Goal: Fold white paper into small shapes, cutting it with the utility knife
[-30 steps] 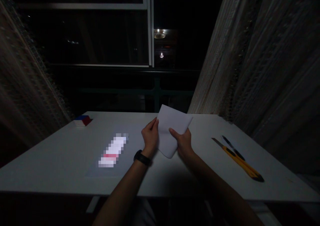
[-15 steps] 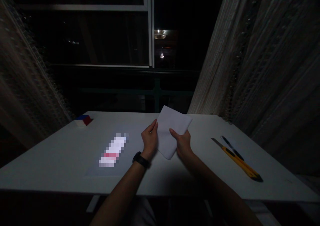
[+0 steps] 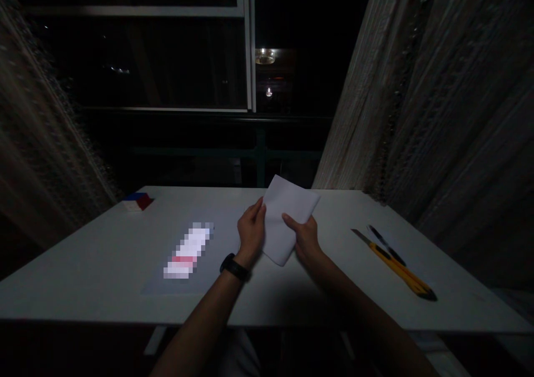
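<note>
Your grip is closed on the smooth white paper (image 3: 287,196) just above the worktop (image 3: 104,254): left hand (image 3: 251,229) pinching its left edge, right hand (image 3: 306,238) thumbing its face. Light, even pressure should avoid creases. Beyond: slim yellow cutter (image 3: 398,271), glossy dark pen (image 3: 386,244), blocky cube (image 3: 137,202), ribbed curtain (image 3: 354,115).

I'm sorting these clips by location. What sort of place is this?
Probably a room in a home, though an office can't be ruled out. A white table stands by a window that is dark, as at night, and long curtains hang at both sides.
</note>
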The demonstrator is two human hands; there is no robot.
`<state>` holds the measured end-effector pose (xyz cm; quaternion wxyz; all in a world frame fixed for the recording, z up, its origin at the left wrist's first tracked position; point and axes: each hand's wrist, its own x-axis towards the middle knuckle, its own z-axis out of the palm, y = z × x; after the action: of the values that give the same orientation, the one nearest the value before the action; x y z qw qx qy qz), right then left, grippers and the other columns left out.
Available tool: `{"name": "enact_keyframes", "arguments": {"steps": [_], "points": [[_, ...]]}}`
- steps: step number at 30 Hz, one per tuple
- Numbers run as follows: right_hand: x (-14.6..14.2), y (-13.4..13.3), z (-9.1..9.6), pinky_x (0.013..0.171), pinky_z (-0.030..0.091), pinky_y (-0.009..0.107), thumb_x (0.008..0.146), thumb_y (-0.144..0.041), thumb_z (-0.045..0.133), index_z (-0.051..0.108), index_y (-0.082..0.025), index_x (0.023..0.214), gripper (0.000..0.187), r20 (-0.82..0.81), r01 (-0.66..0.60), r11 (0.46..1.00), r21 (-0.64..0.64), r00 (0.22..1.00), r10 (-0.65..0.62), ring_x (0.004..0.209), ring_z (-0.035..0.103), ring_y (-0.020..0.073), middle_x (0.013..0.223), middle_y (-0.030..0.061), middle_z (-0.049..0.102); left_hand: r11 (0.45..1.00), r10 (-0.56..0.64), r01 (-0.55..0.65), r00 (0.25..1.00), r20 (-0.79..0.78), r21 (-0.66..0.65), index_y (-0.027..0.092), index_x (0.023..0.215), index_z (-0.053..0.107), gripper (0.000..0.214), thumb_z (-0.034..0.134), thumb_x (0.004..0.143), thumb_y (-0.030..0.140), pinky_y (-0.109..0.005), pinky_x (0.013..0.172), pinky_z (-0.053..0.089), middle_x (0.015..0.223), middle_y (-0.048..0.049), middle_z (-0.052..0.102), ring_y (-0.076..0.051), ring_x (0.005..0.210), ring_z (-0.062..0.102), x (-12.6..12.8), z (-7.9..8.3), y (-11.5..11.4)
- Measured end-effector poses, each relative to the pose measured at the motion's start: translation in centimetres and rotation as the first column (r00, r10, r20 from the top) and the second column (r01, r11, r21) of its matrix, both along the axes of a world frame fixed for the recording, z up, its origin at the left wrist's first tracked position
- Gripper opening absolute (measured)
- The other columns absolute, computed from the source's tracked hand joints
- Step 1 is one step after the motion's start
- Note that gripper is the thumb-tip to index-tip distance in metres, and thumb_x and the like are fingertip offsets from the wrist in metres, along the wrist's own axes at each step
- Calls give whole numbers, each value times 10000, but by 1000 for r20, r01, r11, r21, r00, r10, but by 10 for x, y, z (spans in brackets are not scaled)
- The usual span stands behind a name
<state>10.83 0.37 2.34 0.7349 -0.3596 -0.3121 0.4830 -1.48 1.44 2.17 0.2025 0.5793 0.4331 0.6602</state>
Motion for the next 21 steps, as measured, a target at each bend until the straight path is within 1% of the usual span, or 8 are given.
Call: {"name": "enact_keyframes", "arguments": {"steps": [4,9,12,21], "points": [[0,-3,2,732,529,360,486,-178,793,580,-154,887,455,-14,-27,1000,9,1000,27,794,652,221,905,65,701,998,46,-44,998,-41,40,188,1136,616,335,502,855,331,-309,865,451,1058,-71,650,-180,971,594,-1,0,1],[-2,-6,6,746,528,368,477,-165,798,595,-142,871,444,-39,-107,994,21,993,108,798,653,230,884,68,704,996,89,-89,996,1,6,182,1140,614,340,520,844,322,-303,861,450,1065,-76,654,-185,976,597,0,0,2],[-2,-8,7,745,530,370,482,-164,797,603,-139,866,432,-38,-119,993,17,992,120,791,655,230,873,68,706,997,80,-80,996,42,-7,185,1120,627,331,533,834,322,-305,866,452,1079,-75,654,-186,980,600,0,-1,2],[-2,-7,8,742,529,372,467,-155,795,599,-141,869,448,-44,-101,995,-4,994,101,773,654,227,867,65,706,998,56,-56,997,60,7,182,1064,658,305,542,825,332,-311,864,461,1045,-71,671,-186,964,611,0,3,1]]}}
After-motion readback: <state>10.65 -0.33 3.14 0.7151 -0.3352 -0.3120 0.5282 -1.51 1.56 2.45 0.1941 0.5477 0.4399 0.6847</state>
